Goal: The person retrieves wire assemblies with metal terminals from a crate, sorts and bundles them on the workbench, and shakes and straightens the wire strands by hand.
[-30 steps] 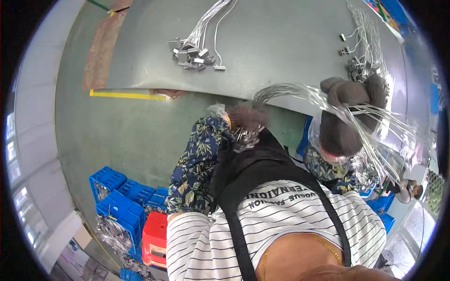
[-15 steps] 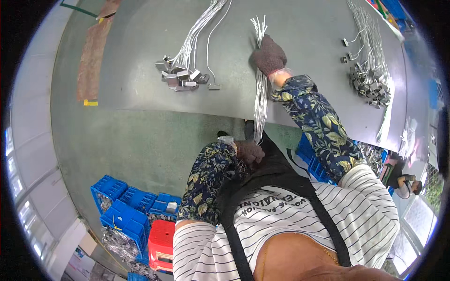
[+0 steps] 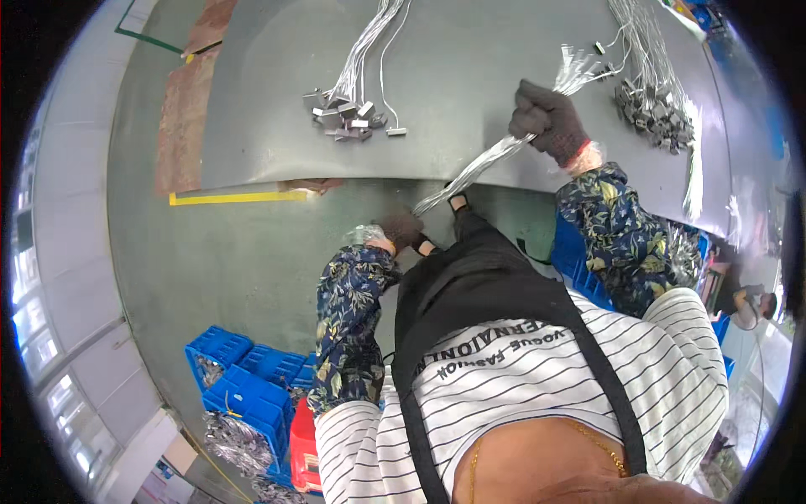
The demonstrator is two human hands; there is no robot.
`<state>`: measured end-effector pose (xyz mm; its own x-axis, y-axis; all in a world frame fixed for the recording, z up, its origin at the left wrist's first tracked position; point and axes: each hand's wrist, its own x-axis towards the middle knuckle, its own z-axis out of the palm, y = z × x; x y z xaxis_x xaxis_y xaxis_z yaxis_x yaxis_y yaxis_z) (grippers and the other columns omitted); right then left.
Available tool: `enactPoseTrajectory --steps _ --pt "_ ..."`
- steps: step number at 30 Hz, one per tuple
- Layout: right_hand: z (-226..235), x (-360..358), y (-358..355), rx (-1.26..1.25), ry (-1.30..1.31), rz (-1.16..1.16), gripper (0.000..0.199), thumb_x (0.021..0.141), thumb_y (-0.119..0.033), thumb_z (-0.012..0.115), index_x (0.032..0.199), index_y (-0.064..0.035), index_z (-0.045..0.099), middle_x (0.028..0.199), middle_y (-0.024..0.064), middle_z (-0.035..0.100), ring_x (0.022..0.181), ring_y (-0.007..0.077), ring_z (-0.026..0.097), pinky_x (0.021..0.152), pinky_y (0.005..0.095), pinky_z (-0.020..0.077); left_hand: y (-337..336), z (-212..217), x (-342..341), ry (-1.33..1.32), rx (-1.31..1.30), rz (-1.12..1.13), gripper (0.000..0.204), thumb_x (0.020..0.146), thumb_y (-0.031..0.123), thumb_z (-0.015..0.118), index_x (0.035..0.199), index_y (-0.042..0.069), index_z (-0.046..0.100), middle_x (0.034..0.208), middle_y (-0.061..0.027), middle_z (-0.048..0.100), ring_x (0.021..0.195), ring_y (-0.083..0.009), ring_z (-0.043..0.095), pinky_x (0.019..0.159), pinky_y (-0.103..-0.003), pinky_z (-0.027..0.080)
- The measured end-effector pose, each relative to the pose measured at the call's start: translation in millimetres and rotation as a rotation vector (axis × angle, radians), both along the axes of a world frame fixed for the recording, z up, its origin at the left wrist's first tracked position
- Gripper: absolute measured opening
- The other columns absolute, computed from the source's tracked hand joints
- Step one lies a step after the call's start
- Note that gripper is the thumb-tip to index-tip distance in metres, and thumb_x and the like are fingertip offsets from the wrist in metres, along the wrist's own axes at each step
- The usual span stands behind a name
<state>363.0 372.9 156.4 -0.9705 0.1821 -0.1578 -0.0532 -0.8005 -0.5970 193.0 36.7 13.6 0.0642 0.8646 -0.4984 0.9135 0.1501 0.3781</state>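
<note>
A bundle of thin white cables (image 3: 485,160) stretches at a slant between my gloved hands. My right hand (image 3: 550,120) is closed round it near the fanned-out far ends, above the grey table (image 3: 470,76). Lower left, in front of the table's near edge, my left hand (image 3: 398,228) is closed on the bundle's other end; what lies beyond that grip is hidden. On the table to the left lie white cables with a heap of small grey block connectors (image 3: 344,118). One lone cable ends in a connector (image 3: 396,132) beside it. A bigger connector heap (image 3: 655,118) lies at the right.
Blue crates (image 3: 243,403) with silvery parts are stacked at lower left, beside a red stool (image 3: 304,445). Another blue crate (image 3: 579,256) stands under the table's right side. A person (image 3: 751,304) is at the far right. Yellow tape (image 3: 239,198) marks the floor.
My right hand has moved right and a little nearer with the bundle. My left hand has shifted left and forward, so the bundle now runs slanted instead of nearly straight.
</note>
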Motion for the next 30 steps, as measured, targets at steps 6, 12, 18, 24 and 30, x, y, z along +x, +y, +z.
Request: enactPoseTrajectory --steps 6,12,18,24,30 --pt "32 -10 -104 0.611 -0.192 -0.421 0.036 0.087 0.0 0.067 0.12 0.006 0.054 0.086 0.0096 0.063 0.074 0.0185 0.065 0.068 0.0351 0.0551 8 62 32 -0.255 0.039 0.25 0.021 0.084 0.022 0.066 0.097 0.006 0.07 0.096 -0.0199 0.069 0.083 -0.0382 0.068 0.069 -0.046 0.055" --pt "3 -44 -182 0.109 -0.19 -0.567 0.024 0.087 -0.021 0.067 0.094 0.0022 0.064 0.062 0.0025 0.047 0.054 0.0174 0.051 0.058 0.0324 0.0477 14 109 28 0.107 0.133 -0.148 0.026 0.088 0.026 0.066 0.1 0.004 0.069 0.09 -0.0207 0.069 0.086 -0.0383 0.07 0.072 -0.046 0.056" --pt "3 -56 -149 -0.336 -0.318 -0.262 0.026 0.094 -0.028 0.058 0.085 -0.0034 0.059 0.048 -0.0055 0.025 0.043 0.0121 0.032 0.044 0.0299 0.0284 0 87 46 -0.205 0.311 0.309 0.03 0.095 0.027 0.055 0.111 0.005 0.067 0.101 -0.0232 0.066 0.092 -0.04 0.065 0.076 -0.049 0.053" --pt "8 -83 -159 -0.436 -0.189 -0.375 0.039 0.098 -0.04 0.053 0.077 -0.0077 0.058 0.047 -0.0051 0.025 0.042 0.0118 0.03 0.043 0.0309 0.0274 26 113 -2 -0.202 0.184 0.241 0.042 0.092 0.039 0.057 0.11 0.002 0.065 0.105 -0.0247 0.068 0.097 -0.0437 0.066 0.084 -0.052 0.053" --pt "18 -166 -81 -0.457 0.178 0.065 0.039 0.097 -0.038 0.06 0.102 0.0 0.065 0.069 -0.0018 0.047 0.057 0.0105 0.044 0.056 0.0296 0.0435 99 238 -58 -0.191 -0.192 0.63 0.04 0.091 0.038 0.061 0.117 0.007 0.062 0.092 -0.0196 0.067 0.087 -0.0356 0.068 0.079 -0.046 0.053"
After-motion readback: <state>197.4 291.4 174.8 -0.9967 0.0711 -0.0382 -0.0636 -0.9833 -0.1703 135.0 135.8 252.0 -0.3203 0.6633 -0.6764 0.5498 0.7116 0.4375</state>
